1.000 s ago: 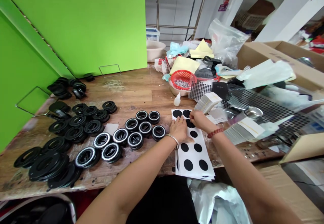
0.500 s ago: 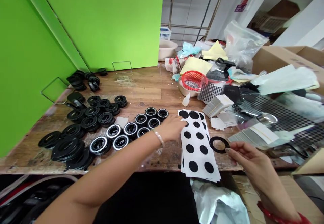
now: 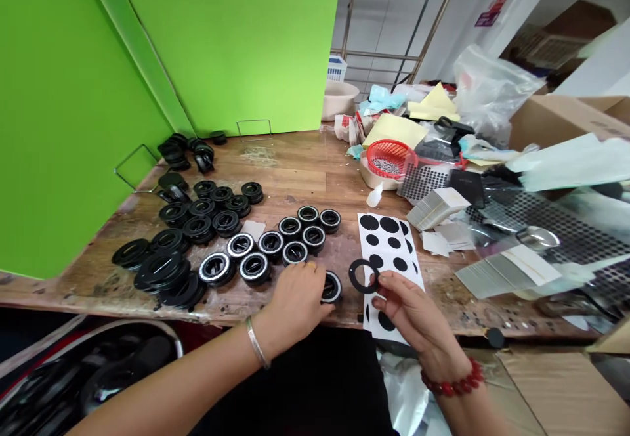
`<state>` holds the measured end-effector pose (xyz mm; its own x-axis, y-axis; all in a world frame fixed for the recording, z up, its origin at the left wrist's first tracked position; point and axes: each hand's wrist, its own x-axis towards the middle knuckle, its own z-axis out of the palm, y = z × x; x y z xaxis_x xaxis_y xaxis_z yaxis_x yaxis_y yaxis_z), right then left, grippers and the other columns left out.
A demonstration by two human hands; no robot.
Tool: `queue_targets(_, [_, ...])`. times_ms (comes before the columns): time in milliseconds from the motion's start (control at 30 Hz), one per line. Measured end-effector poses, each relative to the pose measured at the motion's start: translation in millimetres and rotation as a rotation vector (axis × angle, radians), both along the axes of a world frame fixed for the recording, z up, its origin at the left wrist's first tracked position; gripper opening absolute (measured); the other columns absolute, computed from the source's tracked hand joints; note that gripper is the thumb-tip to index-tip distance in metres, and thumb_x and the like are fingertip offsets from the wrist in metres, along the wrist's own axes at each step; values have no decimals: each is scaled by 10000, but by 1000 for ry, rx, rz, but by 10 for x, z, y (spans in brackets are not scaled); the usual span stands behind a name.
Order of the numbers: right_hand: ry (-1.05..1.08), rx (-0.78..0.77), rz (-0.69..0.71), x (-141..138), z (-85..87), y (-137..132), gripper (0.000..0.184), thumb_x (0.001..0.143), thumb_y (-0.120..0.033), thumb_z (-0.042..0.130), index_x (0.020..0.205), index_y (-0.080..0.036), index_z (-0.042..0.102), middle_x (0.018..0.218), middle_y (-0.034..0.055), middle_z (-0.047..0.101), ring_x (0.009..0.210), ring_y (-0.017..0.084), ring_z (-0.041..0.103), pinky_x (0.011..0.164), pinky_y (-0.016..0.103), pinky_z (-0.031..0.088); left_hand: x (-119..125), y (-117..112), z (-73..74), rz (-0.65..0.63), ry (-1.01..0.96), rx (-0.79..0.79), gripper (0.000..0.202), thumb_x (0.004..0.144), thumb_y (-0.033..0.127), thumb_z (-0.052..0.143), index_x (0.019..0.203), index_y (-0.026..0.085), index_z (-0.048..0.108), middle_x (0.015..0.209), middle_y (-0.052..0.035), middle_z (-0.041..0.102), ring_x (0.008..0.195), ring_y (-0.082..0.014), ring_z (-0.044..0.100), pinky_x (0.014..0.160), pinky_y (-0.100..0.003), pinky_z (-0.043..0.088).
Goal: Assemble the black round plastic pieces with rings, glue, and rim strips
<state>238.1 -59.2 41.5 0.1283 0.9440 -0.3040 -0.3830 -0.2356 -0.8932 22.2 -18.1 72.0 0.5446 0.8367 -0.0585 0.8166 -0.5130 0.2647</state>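
Observation:
My left hand (image 3: 301,297) is closed around a round black part with a silver rim (image 3: 333,286), near the table's front edge. Between the thumb and fingers of my right hand (image 3: 411,305) is a flat black ring (image 3: 363,276), held up just right of that part. Behind the ring lies a white sheet of black round stickers (image 3: 382,252), partly covered by my right hand. More silver-rimmed round parts (image 3: 254,266) stand left of my left hand. Farther left, plain black rings (image 3: 165,268) sit in stacks.
A green partition (image 3: 221,48) borders the wooden table (image 3: 295,180) at the back and left. At the right are a red basket (image 3: 388,158) of small pieces, stacks of grey cards (image 3: 502,270), perforated black sheets and a cardboard box (image 3: 566,121).
My left hand has left the sticker sheet and come nearer, closing on a silver-rimmed part. My right hand has brought the black ring leftward, over the sheet. The view has shifted slightly.

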Motion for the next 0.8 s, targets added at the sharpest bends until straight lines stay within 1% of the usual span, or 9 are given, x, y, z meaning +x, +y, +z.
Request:
queue_targets(100, [-24, -38, 80, -215, -63, 9, 482, 577, -518, 981, 782, -160, 732, 913, 97, 653, 878, 263, 599, 689, 261, 549, -188, -172, -152, 155, -144, -155, 539, 787, 285, 774, 1267, 176, 554, 1226, -153, 624, 1016, -325, 674, 863, -447, 539])
queue_targets(167, [-28, -44, 109, -342, -102, 14, 445, 584, -492, 951, 803, -155, 761, 920, 106, 666, 920, 272, 600, 762, 271, 541, -292, -232, -277, 250, -376, -240, 661, 772, 212, 758, 1360, 217, 458, 1294, -135, 573, 1000, -275, 683, 887, -440, 550])
queue_targets(200, [-26, -44, 114, -397, -119, 19, 407, 586, -468, 935, 783, -156, 763, 906, 101, 668, 917, 266, 600, 780, 265, 531, -334, -251, -337, 308, -511, -297, 642, 778, 200, 736, 1350, 222, 444, 1258, -116, 577, 944, -242, 690, 870, -429, 564])
queue_targets(267, [-32, -41, 122, -486, -147, 32, 332, 593, -427, 904, 717, -163, 746, 880, 86, 665, 878, 242, 592, 780, 247, 509, -388, -273, -433, 437, -795, -468, 452, 824, 245, 677, 1227, 211, 477, 1081, -54, 595, 778, -178, 686, 759, -389, 598])
queue_targets(333, [-53, -39, 130, -549, -164, 51, 301, 597, -410, 884, 676, -165, 726, 869, 80, 662, 826, 223, 574, 743, 239, 492, -402, -274, -488, 546, -1045, -686, 276, 872, 339, 633, 1068, 198, 499, 919, 0, 580, 676, -145, 678, 653, -336, 606])
queue_targets(400, [-70, -30, 133, -590, -172, 74, 290, 607, -407, 871, 654, -167, 716, 875, 81, 661, 808, 220, 557, 724, 243, 479, -384, -259, -503, 616, -1205, -859, 268, 883, 409, 640, 961, 186, 513, 818, 23, 580, 641, -136, 689, 611, -296, 606])
queue_targets(500, [-75, -27, 138, -619, -180, 103, 282, 603, -399, 873, 626, -170, 709, 857, 70, 647, 817, 223, 541, 730, 244, 465, -338, -227, -490, 680, -1289, -978, 305, 866, 427, 702, 861, 163, 549, 705, 26, 603, 593, -129, 692, 584, -252, 602])
queue_targets(600, [-82, -47, 143, -611, -196, 122, 296, 592, -402, 893, 621, -169, 712, 848, 63, 638, 800, 213, 525, 718, 235, 453, -311, -207, -481, 715, -1332, -1036, 287, 857, 371, 744, 814, 145, 574, 671, 10, 636, 573, -126, 697, 573, -227, 600])
queue_targets(800, [-81, -49, 256, -537, -209, 197, 322, 619, -420, 929, 709, -164, 755, 832, 65, 632, 792, 226, 540, 720, 257, 468, -301, -168, -475, 763, -1445, -1020, 181, 814, 230, 793, 831, 121, 649, 714, -2, 685, 597, -114, 702, 625, -227, 621])
